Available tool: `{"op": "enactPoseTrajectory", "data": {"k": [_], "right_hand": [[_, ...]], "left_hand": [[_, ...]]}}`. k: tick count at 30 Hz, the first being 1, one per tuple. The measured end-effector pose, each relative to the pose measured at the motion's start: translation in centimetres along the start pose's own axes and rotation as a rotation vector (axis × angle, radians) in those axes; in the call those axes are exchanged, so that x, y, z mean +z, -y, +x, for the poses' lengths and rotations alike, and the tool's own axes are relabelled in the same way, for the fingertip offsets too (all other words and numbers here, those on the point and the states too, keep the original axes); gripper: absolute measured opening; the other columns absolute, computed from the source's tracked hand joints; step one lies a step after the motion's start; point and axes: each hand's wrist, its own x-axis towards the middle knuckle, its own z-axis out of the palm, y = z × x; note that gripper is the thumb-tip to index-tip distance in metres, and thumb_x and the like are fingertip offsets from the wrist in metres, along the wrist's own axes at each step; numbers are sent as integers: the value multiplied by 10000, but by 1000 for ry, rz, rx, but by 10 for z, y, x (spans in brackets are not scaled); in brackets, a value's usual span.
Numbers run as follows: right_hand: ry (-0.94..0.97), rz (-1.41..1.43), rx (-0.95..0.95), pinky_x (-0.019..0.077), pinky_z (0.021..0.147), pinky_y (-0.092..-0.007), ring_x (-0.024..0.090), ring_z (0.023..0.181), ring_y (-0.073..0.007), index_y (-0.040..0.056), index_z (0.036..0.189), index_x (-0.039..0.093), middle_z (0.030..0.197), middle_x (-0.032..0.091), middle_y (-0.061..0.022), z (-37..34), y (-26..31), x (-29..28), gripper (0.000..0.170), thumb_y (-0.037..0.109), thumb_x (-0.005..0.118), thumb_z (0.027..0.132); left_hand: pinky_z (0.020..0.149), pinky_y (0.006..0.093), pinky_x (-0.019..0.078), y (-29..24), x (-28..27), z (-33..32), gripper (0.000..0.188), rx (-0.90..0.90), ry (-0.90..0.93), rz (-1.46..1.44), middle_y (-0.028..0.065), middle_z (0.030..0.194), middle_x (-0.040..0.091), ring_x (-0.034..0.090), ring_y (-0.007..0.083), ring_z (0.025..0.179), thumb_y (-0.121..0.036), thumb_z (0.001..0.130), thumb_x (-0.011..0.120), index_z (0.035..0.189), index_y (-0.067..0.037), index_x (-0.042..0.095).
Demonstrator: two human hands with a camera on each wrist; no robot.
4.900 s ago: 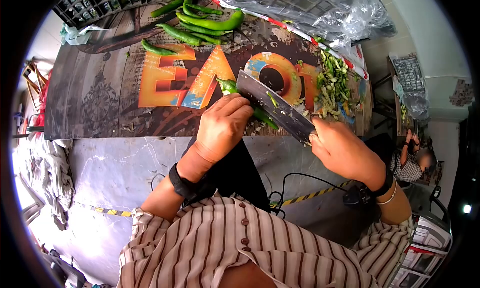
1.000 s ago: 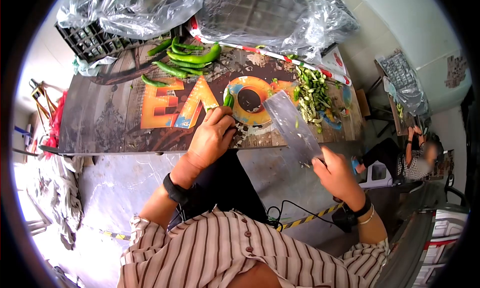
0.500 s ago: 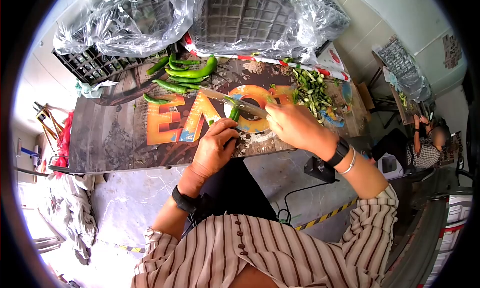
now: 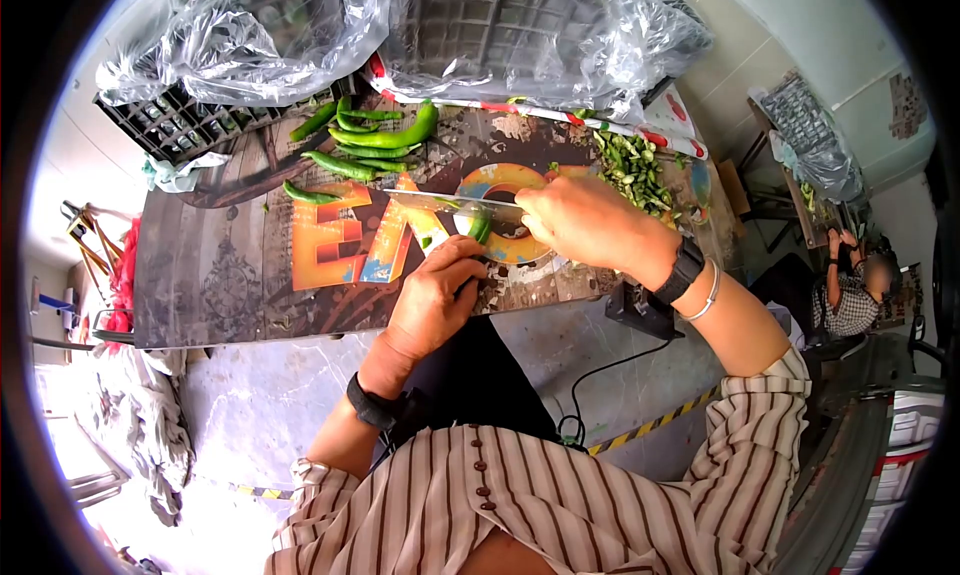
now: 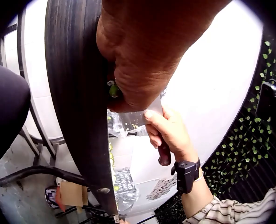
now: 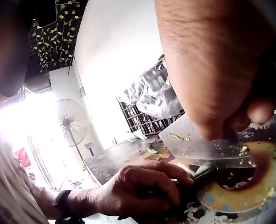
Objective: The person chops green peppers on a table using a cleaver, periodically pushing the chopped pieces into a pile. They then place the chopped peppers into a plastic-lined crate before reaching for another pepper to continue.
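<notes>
Far edge of desk [image 4: 190,275] walled off by plastic-covered crates [image 4: 480,45]. Far-left patch obstructed by whole peppers [image 4: 340,165], far-right by chopped peppers [image 4: 635,170]. Middle blocked by left grip [image 4: 435,290], held pepper [image 4: 479,227], cleaver [image 6: 198,147] and right grip [image 4: 580,220]. Passage offered over near-left desk surface.

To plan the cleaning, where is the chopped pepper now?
In the head view, the chopped pepper lies on the table, at right, just beyond the right hand.
</notes>
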Motion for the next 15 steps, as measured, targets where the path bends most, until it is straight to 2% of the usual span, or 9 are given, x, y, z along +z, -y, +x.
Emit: {"op": "enactPoseTrajectory", "data": {"k": [2, 6, 7, 12, 15], "right_hand": [[23, 18, -31, 502, 620, -499, 636, 660, -404, 9, 807, 624, 696, 630, -219, 6, -3, -1, 179, 156, 561, 888], [118, 135, 57, 478, 622, -502, 612, 667, -426, -25, 818, 609, 697, 606, -247, 14, -8, -6, 214, 173, 568, 889], [207, 111, 117, 520, 673, -497, 659, 747, -411, -5, 887, 653, 774, 657, -230, 16, -5, -11, 184, 170, 596, 873], [218, 115, 124, 517, 678, -498, 656, 757, -417, -9, 887, 649, 779, 659, -231, 24, -7, -6, 191, 175, 597, 877], [136, 166, 69, 469, 617, -502, 604, 678, -444, -40, 820, 590, 709, 600, -268, 24, -9, 0, 246, 193, 574, 899]], "left_hand": [[958, 373, 482, 1, -1, -1, 163, -40, 26, -35, 123, 1140, 620, 587, 322, 1147, 83, 765, 654, 907, 3, 639], [949, 367, 484, 1, 0, -2, 163, -65, 19, -60, 122, 1138, 621, 592, 317, 1137, 83, 766, 652, 907, 3, 639], [945, 365, 486, 2, 0, -2, 162, -66, 16, -65, 121, 1137, 621, 594, 315, 1133, 84, 766, 652, 907, 3, 639], [925, 354, 493, 1, 0, -2, 165, -74, -3, -74, 118, 1133, 620, 604, 309, 1108, 89, 768, 648, 906, 1, 642], [911, 346, 501, -1, 0, -2, 165, -94, -14, -71, 115, 1128, 622, 617, 303, 1090, 93, 769, 647, 904, -1, 645]]}}
